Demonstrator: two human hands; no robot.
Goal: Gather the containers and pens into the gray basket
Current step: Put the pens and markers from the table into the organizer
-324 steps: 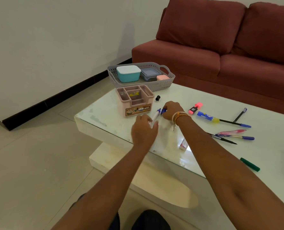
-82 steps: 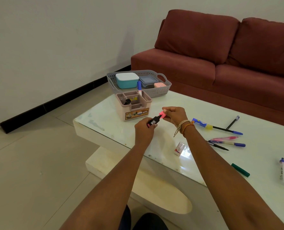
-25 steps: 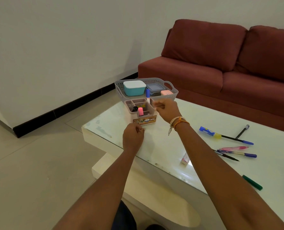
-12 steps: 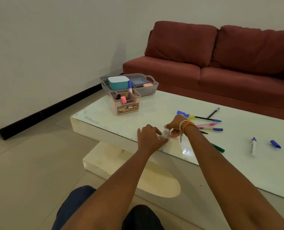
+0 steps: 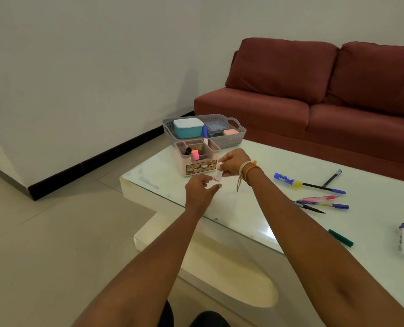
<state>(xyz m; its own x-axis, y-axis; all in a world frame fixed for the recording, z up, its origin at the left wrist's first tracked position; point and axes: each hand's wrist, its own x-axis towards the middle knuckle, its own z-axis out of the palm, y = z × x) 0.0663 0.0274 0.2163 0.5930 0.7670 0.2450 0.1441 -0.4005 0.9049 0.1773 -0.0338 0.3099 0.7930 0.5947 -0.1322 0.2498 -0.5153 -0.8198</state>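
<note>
Pinching small pale item (image 5: 219, 173) in right hand (image 5: 231, 162) near table's left edge; left hand (image 5: 199, 193) loosely curled, holding nothing. Judging light, rigid.

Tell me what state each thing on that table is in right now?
Gray basket: on the table, holding lidded containers.
Teal container: lid on, in the basket.
Pink organizer: upright, pink highlighter standing inside.
Small white item: pinched by the right hand.
Left hand: fingers loosely curled beside it, holding nothing visible.
Green pen: lying loose.
</note>
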